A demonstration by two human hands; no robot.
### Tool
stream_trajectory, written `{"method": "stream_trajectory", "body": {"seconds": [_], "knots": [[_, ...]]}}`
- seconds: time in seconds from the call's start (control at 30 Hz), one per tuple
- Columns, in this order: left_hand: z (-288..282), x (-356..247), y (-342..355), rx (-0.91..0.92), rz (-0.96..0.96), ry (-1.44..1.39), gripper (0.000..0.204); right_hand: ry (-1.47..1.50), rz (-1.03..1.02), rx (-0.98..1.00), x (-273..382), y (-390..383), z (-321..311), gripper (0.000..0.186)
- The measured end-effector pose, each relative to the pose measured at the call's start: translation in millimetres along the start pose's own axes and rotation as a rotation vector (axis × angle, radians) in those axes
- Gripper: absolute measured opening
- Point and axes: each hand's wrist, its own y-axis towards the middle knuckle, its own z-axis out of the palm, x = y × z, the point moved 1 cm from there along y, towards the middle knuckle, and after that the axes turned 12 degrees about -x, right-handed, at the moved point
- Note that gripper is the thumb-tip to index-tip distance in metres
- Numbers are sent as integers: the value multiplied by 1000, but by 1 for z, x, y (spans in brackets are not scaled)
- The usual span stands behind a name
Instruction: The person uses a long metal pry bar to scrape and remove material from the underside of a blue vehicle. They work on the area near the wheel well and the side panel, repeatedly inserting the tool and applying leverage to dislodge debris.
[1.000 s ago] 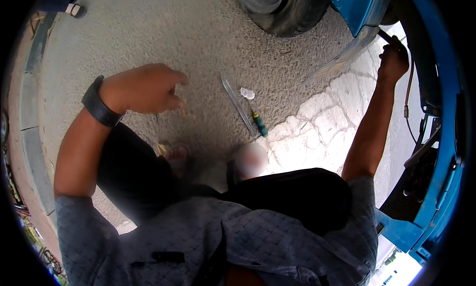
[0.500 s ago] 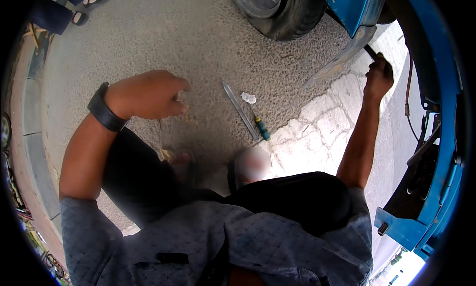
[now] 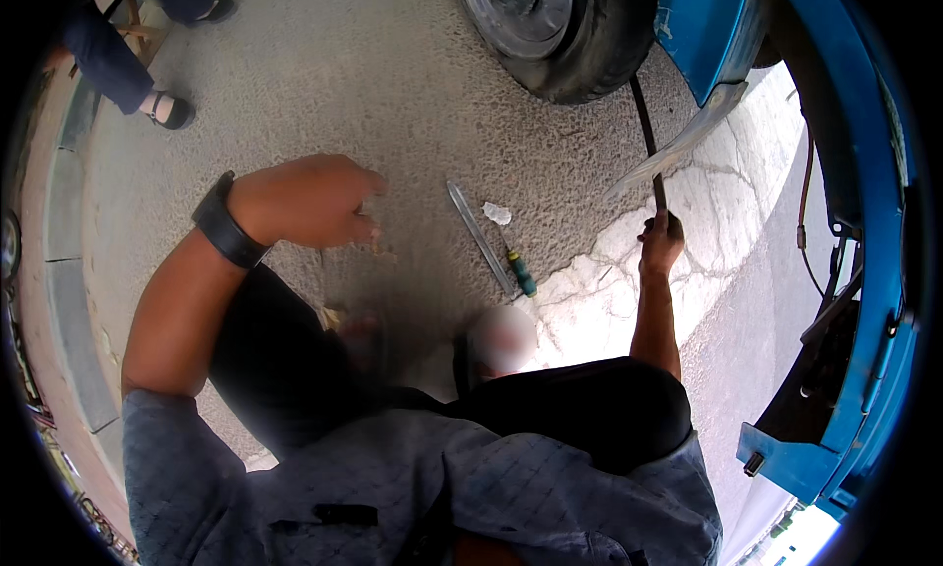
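My right hand [image 3: 663, 242] is closed round the lower end of a long dark metal bar [image 3: 643, 119]. The bar runs up past the pale flap [image 3: 678, 146] under the blue fender [image 3: 699, 36], and its far end reaches the tire [image 3: 614, 51]. My left hand [image 3: 305, 201], below a black wristband, hovers over the ground with fingers bent and thumb apart. Nothing shows in it. Between my hands lie a flat metal bar [image 3: 478, 237], a green-handled screwdriver [image 3: 522, 273] with a yellow collar, and a crumpled whitish scrap [image 3: 497, 214].
Blue vehicle bodywork [image 3: 884, 370] curves down the right side, with a thin hose [image 3: 803, 213] hanging inside it. At the upper left stands another person, whose dark trousers [image 3: 108, 60] and sandals show. A kerb [image 3: 81, 321] runs along the left.
My right hand has come left and toward me, and much more of the dark bar now shows. The other person's legs have shifted into fuller view. My left hand has barely moved.
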Motion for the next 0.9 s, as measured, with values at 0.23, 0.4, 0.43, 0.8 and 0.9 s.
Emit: {"method": "stream_trajectory", "body": {"seconds": [0.23,0.4,0.43,0.8,0.9], "knots": [[-3,-2,0,39,-9,23,51,84,-436,-165,251,71,10,32],[-2,0,-8,-26,22,17,53,39,-623,-279,224,90,20,30],[-2,1,-10,-39,27,-1,53,44,-577,-314,181,75,14,29],[2,7,2,14,54,55,53,56,-182,-141,104,38,-5,32],[4,7,-4,-3,51,46,54,114,-362,-175,233,62,9,36]]}}
